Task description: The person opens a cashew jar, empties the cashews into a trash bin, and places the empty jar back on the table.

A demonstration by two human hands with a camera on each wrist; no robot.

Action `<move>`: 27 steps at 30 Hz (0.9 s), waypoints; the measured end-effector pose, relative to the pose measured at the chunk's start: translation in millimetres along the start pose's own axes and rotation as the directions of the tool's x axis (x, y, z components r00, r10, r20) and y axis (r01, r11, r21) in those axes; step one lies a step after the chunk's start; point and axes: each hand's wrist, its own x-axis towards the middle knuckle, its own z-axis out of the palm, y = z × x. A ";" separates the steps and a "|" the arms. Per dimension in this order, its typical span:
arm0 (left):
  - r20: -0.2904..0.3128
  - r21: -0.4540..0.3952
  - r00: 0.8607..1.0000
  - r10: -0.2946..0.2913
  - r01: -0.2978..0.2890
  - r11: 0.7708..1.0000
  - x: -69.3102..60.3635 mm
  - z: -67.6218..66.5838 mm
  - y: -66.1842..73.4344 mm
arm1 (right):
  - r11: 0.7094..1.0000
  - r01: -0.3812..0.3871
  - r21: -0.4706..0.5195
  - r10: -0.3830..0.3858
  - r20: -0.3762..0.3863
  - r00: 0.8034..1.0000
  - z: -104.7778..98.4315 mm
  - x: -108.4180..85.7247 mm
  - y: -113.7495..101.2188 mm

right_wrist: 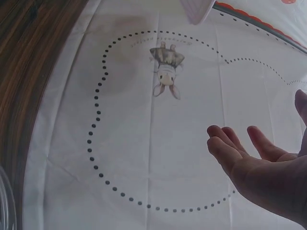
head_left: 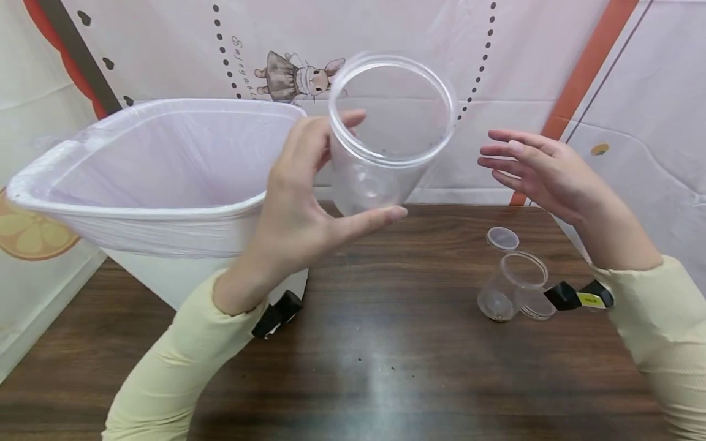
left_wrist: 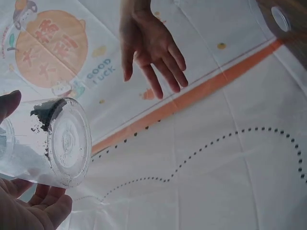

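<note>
A clear plastic jar (head_left: 375,180) is held up in the air by my left hand (head_left: 292,196), thumb under it and fingers around its far side. The jar's wide mouth tilts toward the head camera and has no lid on. In the left wrist view, dark crumbs cling to the jar (left_wrist: 67,139) near its base. Off to the right, my right hand (head_left: 546,174) hovers with nothing in it, fingers loosely extended, apart from the jar. The right wrist view shows that same hand (right_wrist: 264,172) palm up before the patterned cloth.
At left stands a white bin (head_left: 165,213) lined with a thin plastic bag. On the wooden table (head_left: 358,294), at right, are a smaller clear jar (head_left: 504,294) with some bits at its bottom and a round lid (head_left: 503,238). A patterned cloth (head_left: 408,24) hangs behind.
</note>
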 end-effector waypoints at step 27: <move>0.214 -0.225 0.896 -0.390 0.433 0.873 -3.9 75.2 67.9 | 0.999 -0.028 0.034 0.031 -0.090 0.995 -75.6 -39.7 26.2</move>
